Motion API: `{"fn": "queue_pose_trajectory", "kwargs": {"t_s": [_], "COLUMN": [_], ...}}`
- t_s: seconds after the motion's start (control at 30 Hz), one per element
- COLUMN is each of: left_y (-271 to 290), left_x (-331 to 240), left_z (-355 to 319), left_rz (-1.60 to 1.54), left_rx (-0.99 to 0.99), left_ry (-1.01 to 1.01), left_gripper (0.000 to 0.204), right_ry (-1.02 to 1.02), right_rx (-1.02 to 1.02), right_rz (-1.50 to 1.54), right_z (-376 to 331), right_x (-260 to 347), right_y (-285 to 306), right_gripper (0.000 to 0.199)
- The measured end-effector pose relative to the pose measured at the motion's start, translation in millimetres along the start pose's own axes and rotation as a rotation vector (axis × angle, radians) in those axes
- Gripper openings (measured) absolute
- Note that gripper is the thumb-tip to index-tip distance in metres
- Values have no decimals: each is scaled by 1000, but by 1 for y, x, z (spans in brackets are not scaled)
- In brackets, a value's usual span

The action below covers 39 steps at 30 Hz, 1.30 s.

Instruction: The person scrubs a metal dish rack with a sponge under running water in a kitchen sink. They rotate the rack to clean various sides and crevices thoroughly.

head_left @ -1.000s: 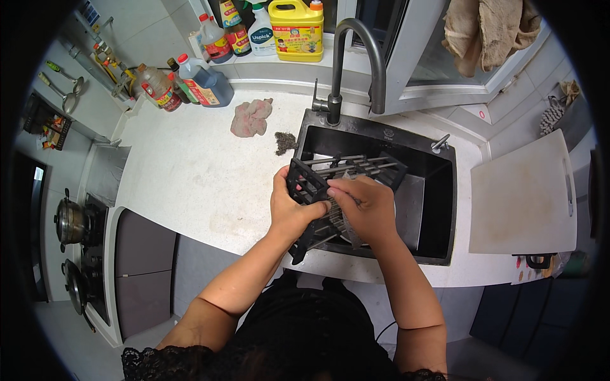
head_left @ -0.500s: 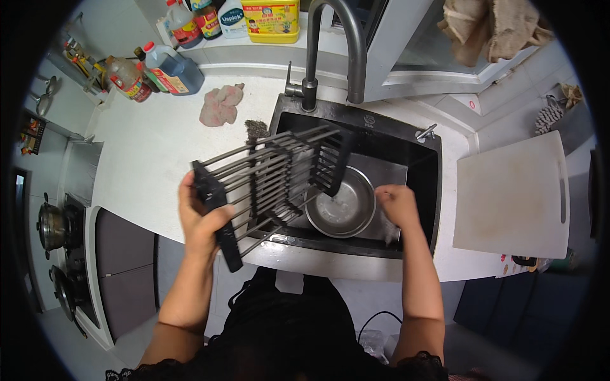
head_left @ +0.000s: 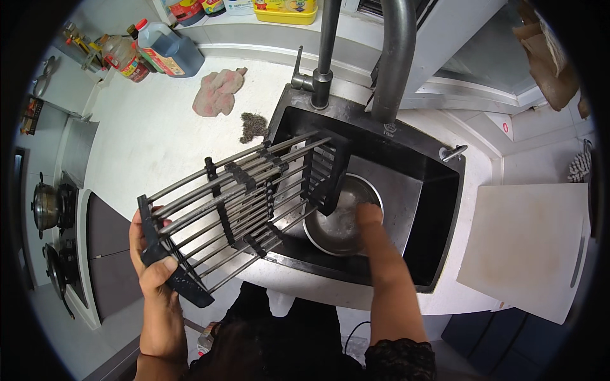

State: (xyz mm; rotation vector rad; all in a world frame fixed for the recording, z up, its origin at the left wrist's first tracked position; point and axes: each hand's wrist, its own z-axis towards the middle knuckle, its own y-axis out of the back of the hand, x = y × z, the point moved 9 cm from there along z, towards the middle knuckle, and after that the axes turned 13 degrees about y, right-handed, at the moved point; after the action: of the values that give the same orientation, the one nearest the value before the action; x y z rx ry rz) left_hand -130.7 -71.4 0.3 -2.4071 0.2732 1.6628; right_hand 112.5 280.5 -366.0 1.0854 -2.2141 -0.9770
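"Well, what's partly over the sink (head_left: 440,213)?"
"A rack (head_left: 240,176), its long axis running near-left to far-right."
"Hands?"
"Over the bowl (head_left: 337,222), my right hand (head_left: 370,217): its grip I can't tell. My left hand (head_left: 157,273) pinches the near-left end."

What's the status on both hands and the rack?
Left hand gripping the rack by its left end. Right hand at metal bowl in sink, grip unclear. Rack's right end partly blocks view of bowl.

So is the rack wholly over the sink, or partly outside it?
Partly outside: the left hand holds one black end of the rack beyond the sink, while its other end is over it.
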Motion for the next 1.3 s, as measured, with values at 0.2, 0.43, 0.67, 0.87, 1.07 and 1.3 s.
{"fn": "queue_pose_trajectory", "kwargs": {"t_s": [0.2, 0.43, 0.67, 0.87, 1.07, 1.3], "left_y": [-17, -89, -135, -164, -160, -154], "left_x": [7, 12, 17, 18, 19, 39], "left_z": [11, 18, 4, -20, -48, -29], "left_rz": [-24, -52, 221, 278, 446, 124], "left_rx": [102, 436, 605, 819, 826, 850], "left_ry": [23, -19, -226, -393, -566, -209], "left_gripper": [88, 89, 94, 104, 106, 108], "right_ry": [-67, 53, 495, 634, 550, 665], "right_rx": [-488, -975, -1312, -1133, -965, -1011], "right_rz": [271, 505, 433, 251, 261, 243], "right_z": [-83, -215, -306, -270, -275, -274], "right_x": [-34, 6, 135, 199, 196, 205], "right_y": [82, 206, 328, 332, 303, 294], "right_gripper": [22, 21, 14, 18, 15, 17]}}
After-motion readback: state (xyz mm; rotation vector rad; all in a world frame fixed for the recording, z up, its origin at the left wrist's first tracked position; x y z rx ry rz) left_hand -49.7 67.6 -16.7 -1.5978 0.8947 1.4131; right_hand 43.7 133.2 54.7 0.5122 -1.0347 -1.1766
